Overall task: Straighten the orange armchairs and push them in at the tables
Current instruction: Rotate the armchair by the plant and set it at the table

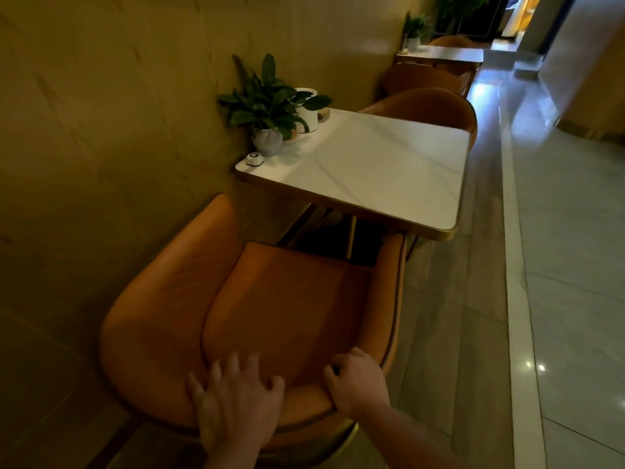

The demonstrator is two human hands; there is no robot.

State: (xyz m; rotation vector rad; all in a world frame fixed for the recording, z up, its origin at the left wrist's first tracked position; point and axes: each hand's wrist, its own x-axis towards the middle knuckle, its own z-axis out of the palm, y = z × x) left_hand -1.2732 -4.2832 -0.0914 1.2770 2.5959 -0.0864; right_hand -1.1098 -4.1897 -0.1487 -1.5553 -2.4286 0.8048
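An orange armchair (270, 299) stands right in front of me, facing a white marble table (389, 170). Its seat front sits just short of the table's near edge. My left hand (233, 401) lies over the top of the curved backrest with fingers spread and curled onto it. My right hand (355, 380) grips the same backrest rim further right. A second orange armchair (429, 106) stands at the table's far side, tucked against it. Two more orange armchairs (422, 77) stand further back at another table (446, 54).
A tan wall (101, 130) runs along the left, close to the chair's left arm. On the table's wall side stand a potted plant (267, 106), a white cylinder holder (307, 110) and a small call button (254, 159). A glossy tiled aisle (558, 265) runs along the right.
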